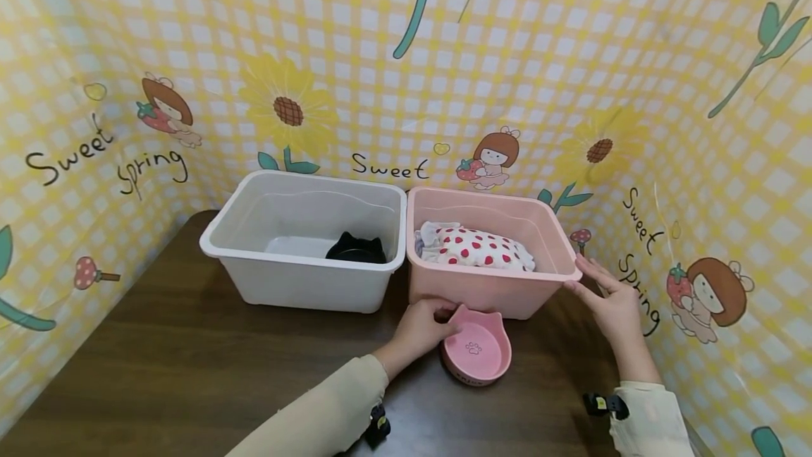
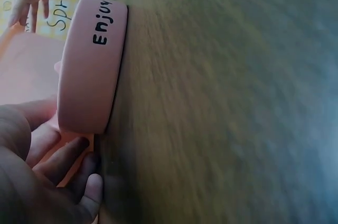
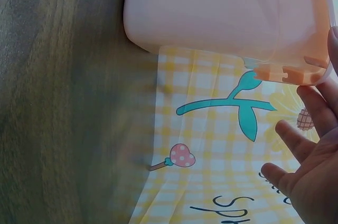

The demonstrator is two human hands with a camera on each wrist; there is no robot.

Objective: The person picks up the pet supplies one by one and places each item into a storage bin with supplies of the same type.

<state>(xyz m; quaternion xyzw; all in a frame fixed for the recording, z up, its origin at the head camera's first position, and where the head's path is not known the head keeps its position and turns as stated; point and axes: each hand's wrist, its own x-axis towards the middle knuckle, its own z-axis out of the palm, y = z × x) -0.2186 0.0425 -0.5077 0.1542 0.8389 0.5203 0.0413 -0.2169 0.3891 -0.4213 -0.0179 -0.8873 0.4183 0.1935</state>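
A pink cat-eared bowl (image 1: 480, 355) with a paw print inside stands on the table before the pink bin (image 1: 482, 291). My left hand (image 1: 421, 333) pinches its left edge near one ear; "Enjoy" shows on the bowl's side (image 2: 92, 71) in the left wrist view. At the bin's front right corner, my right hand (image 1: 612, 305) touches the rim with thumb and fingers spread. In the right wrist view, the right hand's fingers (image 3: 293, 142) look fairly straight beside the corner. Inside the bin lies a white cloth item (image 1: 476, 247) with red strawberries.
A white bin (image 1: 304, 284) stands left of the pink one, their rims close together. It holds a black cat-eared bowl (image 1: 357, 248). Yellow checked cloth (image 1: 539, 55) hangs behind and at both sides of the brown wooden table (image 1: 190, 358).
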